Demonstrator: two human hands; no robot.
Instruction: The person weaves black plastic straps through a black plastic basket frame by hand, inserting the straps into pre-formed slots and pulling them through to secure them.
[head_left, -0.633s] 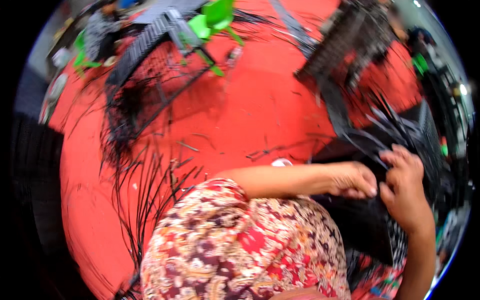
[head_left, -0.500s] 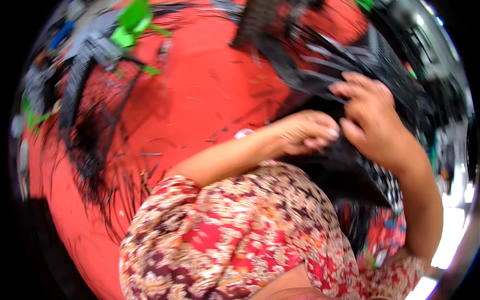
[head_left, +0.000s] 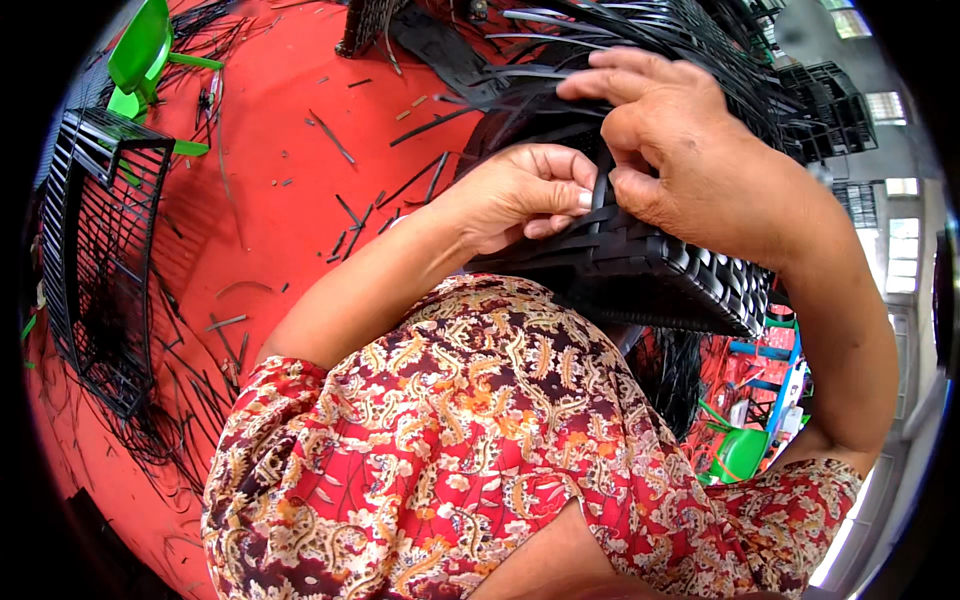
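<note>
A black woven piece of flat strips, box-like with a checkered side, lies in front of my body. My left hand is closed in a pinch at its upper edge, holding a flat black strip between thumb and fingers. Just right of it, my right hand hovers over the weave. Its fingers stretch out to the left, and its thumb is apart from them, close to the strip. Long loose strip ends fan out beyond the right hand. That hand hides part of the weave.
Cut strip scraps litter the red floor. A black slatted frame stands at the left, beside a green plastic chair. Another green chair is at lower right. More black woven pieces stand at far right.
The view has shifted and become sharper. My left hand has come to the weave's edge, pinching the strip. My right hand has moved slightly up and left, fingers still stretched.
</note>
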